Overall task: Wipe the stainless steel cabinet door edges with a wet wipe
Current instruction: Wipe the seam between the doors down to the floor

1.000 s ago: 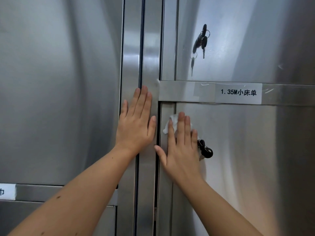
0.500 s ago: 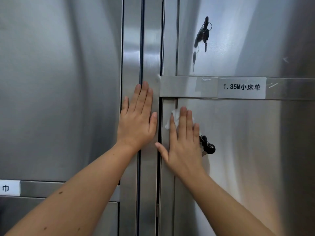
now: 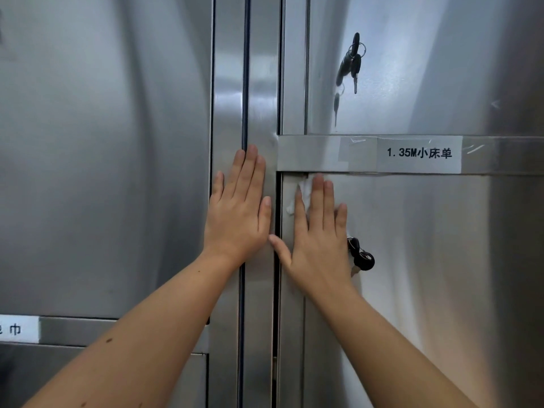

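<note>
My right hand (image 3: 319, 231) lies flat against the lower right stainless steel cabinet door (image 3: 426, 260), pressing a white wet wipe (image 3: 303, 191) onto the door's upper left corner, close to its left edge. Most of the wipe is hidden under my fingers. My left hand (image 3: 238, 212) rests flat with fingers extended on the vertical steel frame strip (image 3: 259, 83) between the doors, holding nothing.
A black key (image 3: 360, 256) sticks out of the lower door's lock, just right of my right hand. A key bunch (image 3: 351, 61) hangs from the upper door. A labelled crossbar (image 3: 309, 153) runs above the wipe. A large steel door (image 3: 103, 157) fills the left.
My right hand has slid the wipe upward along the door's left edge, up to the top corner under the crossbar. My left hand has stayed on the frame strip.
</note>
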{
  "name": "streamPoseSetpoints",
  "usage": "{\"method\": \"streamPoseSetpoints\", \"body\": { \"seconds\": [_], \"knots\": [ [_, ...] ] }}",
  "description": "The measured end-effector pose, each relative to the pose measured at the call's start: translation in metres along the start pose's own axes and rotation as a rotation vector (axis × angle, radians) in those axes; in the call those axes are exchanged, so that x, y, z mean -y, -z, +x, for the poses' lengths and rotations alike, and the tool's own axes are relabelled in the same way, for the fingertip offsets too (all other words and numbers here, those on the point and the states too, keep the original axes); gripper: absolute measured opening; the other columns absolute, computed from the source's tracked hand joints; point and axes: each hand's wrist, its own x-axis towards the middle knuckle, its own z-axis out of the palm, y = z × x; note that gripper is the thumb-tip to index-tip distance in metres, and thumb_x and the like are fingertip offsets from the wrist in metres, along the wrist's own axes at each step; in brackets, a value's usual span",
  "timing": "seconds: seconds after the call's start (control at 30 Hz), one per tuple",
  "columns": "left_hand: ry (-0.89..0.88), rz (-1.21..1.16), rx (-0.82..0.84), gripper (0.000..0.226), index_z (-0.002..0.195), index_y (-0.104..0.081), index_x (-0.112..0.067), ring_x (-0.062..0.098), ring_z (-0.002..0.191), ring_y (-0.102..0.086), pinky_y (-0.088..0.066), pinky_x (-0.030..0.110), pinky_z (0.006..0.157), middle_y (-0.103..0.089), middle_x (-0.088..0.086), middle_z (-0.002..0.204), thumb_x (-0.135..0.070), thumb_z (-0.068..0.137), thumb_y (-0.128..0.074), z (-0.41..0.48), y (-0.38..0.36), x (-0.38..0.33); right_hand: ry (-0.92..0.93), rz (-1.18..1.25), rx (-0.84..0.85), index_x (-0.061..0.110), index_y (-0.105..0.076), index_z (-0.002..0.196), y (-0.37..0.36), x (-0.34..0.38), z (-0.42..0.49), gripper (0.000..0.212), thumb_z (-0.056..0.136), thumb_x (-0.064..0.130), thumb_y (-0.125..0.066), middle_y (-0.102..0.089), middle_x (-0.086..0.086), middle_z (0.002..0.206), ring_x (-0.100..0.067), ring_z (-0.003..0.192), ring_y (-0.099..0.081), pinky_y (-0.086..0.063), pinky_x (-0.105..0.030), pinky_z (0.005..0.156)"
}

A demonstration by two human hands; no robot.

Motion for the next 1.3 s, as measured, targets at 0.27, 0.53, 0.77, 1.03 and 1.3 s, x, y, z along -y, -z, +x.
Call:
{"method": "streamPoseSetpoints", "body": {
  "seconds": [0.27, 0.53, 0.77, 1.03, 1.3],
  "knots": [
    [0.001, 0.014, 0.002, 0.061, 0.146, -0.02, -0.005, 0.021, 0.142, -0.01, -0.002, 0.04, 0.114, -0.016, 0.011, 0.154, -0.029, 0.09, -0.028, 0.0, -0.001, 0.001, 0.041, 0.019, -0.058, 0.003, -0.036, 0.142, -0.008, -0.003, -0.018, 0.076, 0.088, 0.056, -0.026, -0.019, -0.024, 0.15, -0.038, 0.139, -0.016, -0.018, -0.048, 0.112],
    [-0.001, 0.043, -0.031, 0.059, 0.144, -0.028, -0.002, 0.026, 0.14, -0.02, -0.008, 0.04, 0.113, -0.025, 0.015, 0.151, -0.028, 0.091, -0.029, -0.008, -0.002, -0.004, 0.035, 0.048, -0.065, 0.002, -0.035, 0.142, -0.018, 0.0, -0.043, 0.076, 0.089, 0.056, -0.03, -0.018, -0.024, 0.15, -0.038, 0.139, -0.013, -0.016, -0.047, 0.113],
    [-0.004, 0.049, -0.035, 0.056, 0.142, -0.031, 0.0, 0.027, 0.139, -0.025, -0.014, 0.044, 0.111, -0.03, 0.017, 0.149, -0.026, 0.093, -0.029, -0.036, -0.005, -0.009, 0.038, 0.037, -0.03, 0.003, -0.038, 0.141, -0.02, 0.004, -0.073, 0.074, 0.089, 0.055, -0.03, -0.021, -0.024, 0.149, -0.038, 0.138, -0.019, -0.02, -0.049, 0.111],
    [0.026, 0.056, -0.019, 0.054, 0.141, -0.032, 0.0, 0.027, 0.138, -0.026, -0.015, 0.044, 0.112, -0.03, 0.017, 0.148, -0.026, 0.094, -0.03, -0.089, -0.012, -0.02, 0.048, -0.016, 0.025, 0.004, -0.034, 0.143, -0.025, 0.007, -0.108, 0.074, 0.09, 0.056, -0.029, -0.017, -0.023, 0.15, -0.037, 0.139, -0.016, -0.017, -0.047, 0.111],
    [0.002, 0.088, 0.033, 0.055, 0.14, -0.032, 0.001, 0.024, 0.138, -0.024, -0.021, 0.047, 0.109, -0.028, 0.015, 0.147, -0.029, 0.094, -0.031, -0.154, -0.018, -0.028, 0.054, 0.0, 0.048, 0.006, -0.032, 0.144, -0.035, 0.012, -0.148, 0.072, 0.091, 0.054, -0.031, -0.014, -0.022, 0.15, -0.036, 0.139, -0.013, -0.015, -0.044, 0.112]
  ]
}}
